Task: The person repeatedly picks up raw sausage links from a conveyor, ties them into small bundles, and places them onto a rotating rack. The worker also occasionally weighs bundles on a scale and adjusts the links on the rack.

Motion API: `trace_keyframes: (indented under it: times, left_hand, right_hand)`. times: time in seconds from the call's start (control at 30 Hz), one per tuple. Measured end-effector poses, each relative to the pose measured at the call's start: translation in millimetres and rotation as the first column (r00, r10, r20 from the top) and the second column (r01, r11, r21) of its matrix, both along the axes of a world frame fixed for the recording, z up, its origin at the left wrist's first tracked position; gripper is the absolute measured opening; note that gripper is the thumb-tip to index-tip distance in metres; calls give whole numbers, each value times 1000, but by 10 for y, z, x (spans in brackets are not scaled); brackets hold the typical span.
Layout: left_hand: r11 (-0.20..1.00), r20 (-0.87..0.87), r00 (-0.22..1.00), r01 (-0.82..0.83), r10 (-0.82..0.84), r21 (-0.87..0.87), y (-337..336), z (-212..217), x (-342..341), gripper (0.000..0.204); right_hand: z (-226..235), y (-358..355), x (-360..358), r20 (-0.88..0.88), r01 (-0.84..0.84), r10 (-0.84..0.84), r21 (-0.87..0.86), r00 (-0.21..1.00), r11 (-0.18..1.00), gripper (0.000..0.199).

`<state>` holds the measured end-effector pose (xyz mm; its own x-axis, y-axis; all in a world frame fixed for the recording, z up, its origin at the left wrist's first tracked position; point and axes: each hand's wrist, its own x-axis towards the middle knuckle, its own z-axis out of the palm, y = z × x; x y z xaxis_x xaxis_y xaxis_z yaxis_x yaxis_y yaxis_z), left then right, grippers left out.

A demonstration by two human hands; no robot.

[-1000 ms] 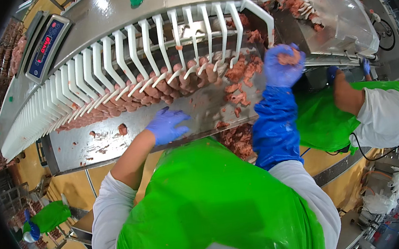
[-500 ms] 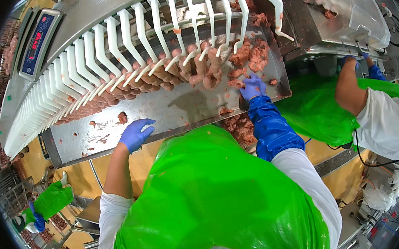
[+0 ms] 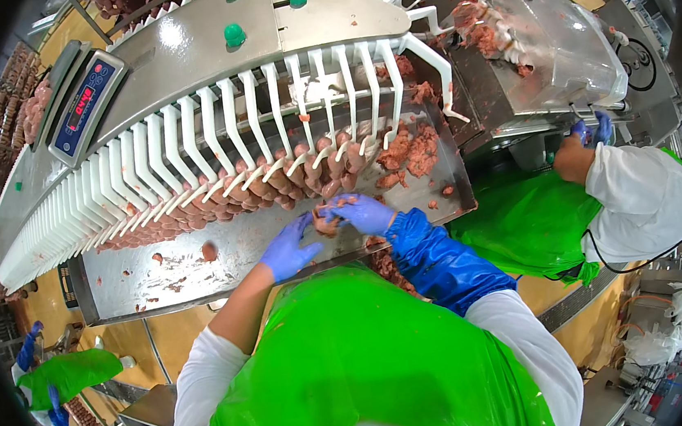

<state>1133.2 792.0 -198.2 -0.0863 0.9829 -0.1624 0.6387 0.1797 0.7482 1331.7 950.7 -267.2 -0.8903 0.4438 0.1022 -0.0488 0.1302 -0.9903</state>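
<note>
Over the long metal tray (image 3: 264,263), my right hand (image 3: 364,213) in a purple glove pinches a small pinkish piece of sausage meat (image 3: 326,224). My left hand (image 3: 290,249), gloved the same way, is just left of that piece with its fingers stretched out and the thumb apart. Whether its fingertips touch the meat I cannot make out. Just beyond my hands, linked raw sausages (image 3: 264,183) hang in loops from a row of white hooks (image 3: 231,133). Loose ground meat (image 3: 422,152) lies at the tray's right end.
A scale display (image 3: 85,110) stands at the far left on the metal machine. On the right, a clear-covered machine (image 3: 563,44) holds more meat, and a co-worker in a green apron (image 3: 515,225) works beside it. Another person (image 3: 73,374) is at the lower left.
My right hand has moved left from the loose meat with a piece in its fingers. My left hand has moved right toward it. The view has shifted, showing more of the machine top.
</note>
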Motion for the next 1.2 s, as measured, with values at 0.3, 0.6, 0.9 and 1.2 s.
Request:
trace_keyframes:
  times: [0.3, 0.6, 0.9, 1.2]
  left_hand:
    - [991, -131, 991, -14, -4, -136, 432, 190, -113, 38]
    - [992, -194, 973, 122, -122, -9, -345, -322, -1067, 14]
    - [444, 216, 420, -892, 882, -80, -2477, -950, -3208, 47]
    - [778, -209, 828, -561, 521, -283, -1755, -1039, -2619, 70]
  right_hand:
    - [800, -97, -136, -34, 54, -122, -755, 992, 653, 21]
    - [-74, 449, 713, 359, 357, -318, -46, 877, 933, 19]
    - [-609, 739, 1579, 786, 250, -562, 508, 257, 824, 49]
    - [-1607, 884, 2104, 653, 304, -757, 718, 17, 626, 60]
